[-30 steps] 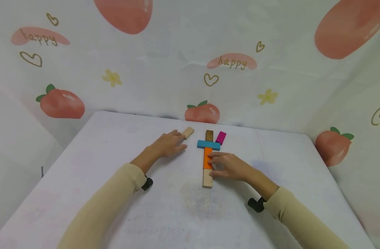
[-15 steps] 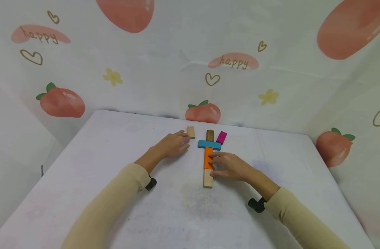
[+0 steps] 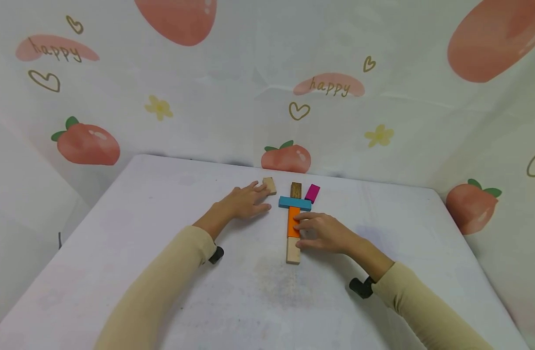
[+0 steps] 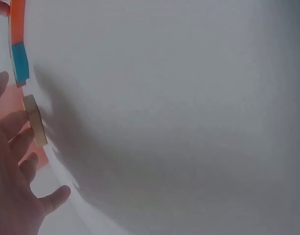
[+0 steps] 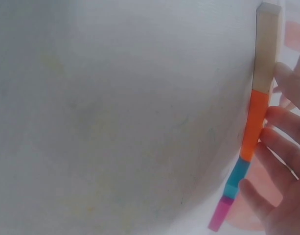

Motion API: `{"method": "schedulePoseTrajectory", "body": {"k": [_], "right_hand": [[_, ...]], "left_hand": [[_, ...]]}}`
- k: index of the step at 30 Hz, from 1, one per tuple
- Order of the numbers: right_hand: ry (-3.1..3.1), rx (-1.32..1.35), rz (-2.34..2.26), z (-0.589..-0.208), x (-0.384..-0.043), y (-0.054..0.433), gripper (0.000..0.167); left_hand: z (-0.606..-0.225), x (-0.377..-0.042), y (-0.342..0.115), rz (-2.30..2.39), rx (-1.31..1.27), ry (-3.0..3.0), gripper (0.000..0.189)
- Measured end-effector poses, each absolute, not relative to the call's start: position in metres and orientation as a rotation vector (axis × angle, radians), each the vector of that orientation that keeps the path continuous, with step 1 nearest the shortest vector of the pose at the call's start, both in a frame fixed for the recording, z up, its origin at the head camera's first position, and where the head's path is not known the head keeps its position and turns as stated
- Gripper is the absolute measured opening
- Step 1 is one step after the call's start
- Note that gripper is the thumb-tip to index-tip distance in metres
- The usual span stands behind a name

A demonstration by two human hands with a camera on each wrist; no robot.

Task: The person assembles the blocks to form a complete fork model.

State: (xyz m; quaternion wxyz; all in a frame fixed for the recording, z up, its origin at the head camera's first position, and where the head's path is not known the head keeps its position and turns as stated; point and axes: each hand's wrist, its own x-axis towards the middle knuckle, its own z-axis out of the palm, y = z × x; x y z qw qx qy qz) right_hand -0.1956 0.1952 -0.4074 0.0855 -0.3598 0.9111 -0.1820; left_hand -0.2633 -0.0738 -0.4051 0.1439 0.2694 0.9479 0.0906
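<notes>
A plain wooden block (image 3: pixel 271 186) lies flat near the back of the table. My left hand (image 3: pixel 246 202) touches it with its fingertips, fingers spread and thumb apart; the left wrist view shows the fingers against the wooden block (image 4: pixel 35 120). To the right lies a line of blocks: a dark brown block (image 3: pixel 295 189), a blue block (image 3: pixel 295 203) set crosswise, an orange block (image 3: pixel 293 228) and a second plain block (image 3: pixel 292 255) nearest me. My right hand (image 3: pixel 326 233) rests its loosely bent fingers on the orange block and its thumb by the second plain block.
A magenta block (image 3: pixel 312 193) lies slanted just beyond the blue block's right end. The white table (image 3: pixel 232 301) stretches around the blocks. A printed cloth (image 3: pixel 232 82) hangs behind the table's back edge.
The plain wooden block by my left hand has turned from a rightward slant to a slight leftward one and shifted right. My left hand has moved right with it. My right hand stays in place.
</notes>
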Motion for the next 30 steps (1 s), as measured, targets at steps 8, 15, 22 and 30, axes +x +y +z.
{"method": "schedulePoseTrajectory", "body": {"k": [8, 15, 22, 30], "right_hand": [[2.717, -1.076, -0.552, -0.407, -0.196, 0.196, 0.045], [2.711, -1.083, -0.557, -0.405, -0.195, 0.196, 0.046], [2.703, -1.08, -0.569, -0.406, -0.196, 0.196, 0.046], [2.703, -1.07, -0.571, -0.404, -0.195, 0.196, 0.047]], "left_hand": [[-0.408, -0.262, -0.064, 0.303, 0.777, 2.73, 0.067], [-0.41, -0.262, -0.058, 0.297, 0.778, 2.73, 0.066], [-0.41, -0.263, -0.054, 0.324, 0.788, 2.725, 0.065], [-0.409, -0.264, -0.052, 0.33, 0.811, 2.715, 0.064]]}}
